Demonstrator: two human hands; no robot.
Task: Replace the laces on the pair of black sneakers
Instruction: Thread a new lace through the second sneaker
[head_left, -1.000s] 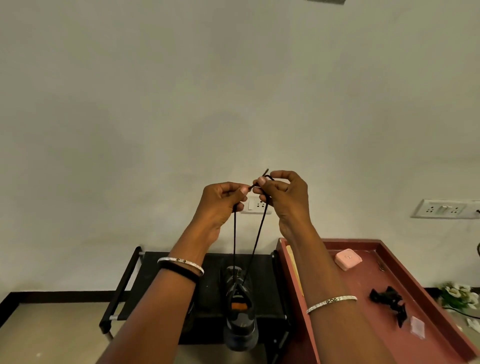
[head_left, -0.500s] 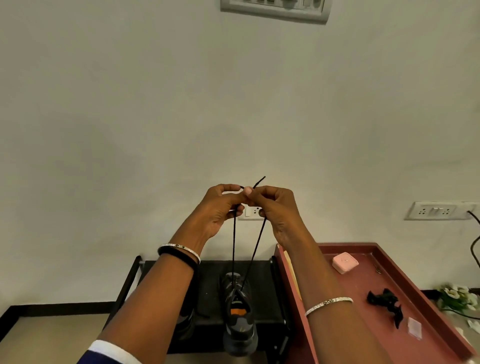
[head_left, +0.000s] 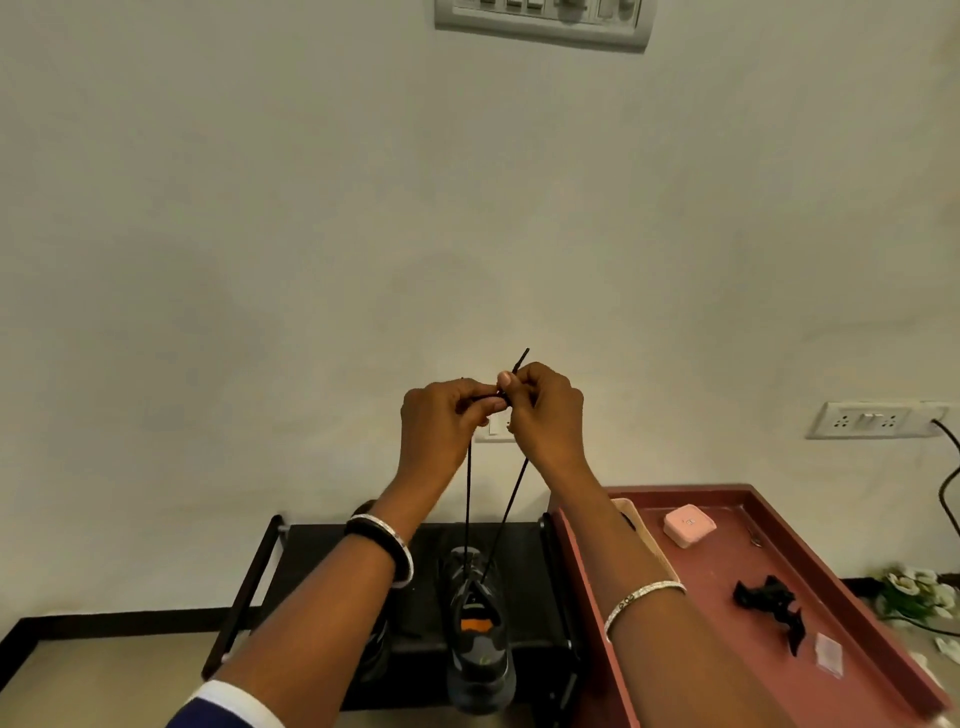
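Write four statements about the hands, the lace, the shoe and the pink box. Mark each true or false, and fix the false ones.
1. The left hand and the right hand both pinch the black lace above the sneaker. True.
2. The lace lies in a heap on the floor. False: two strands run from the fingers down to the sneaker.
3. The sneaker stands on a black rack. True.
4. The pink box sits on the black rack. False: it lies on the red tray to the right of the rack.
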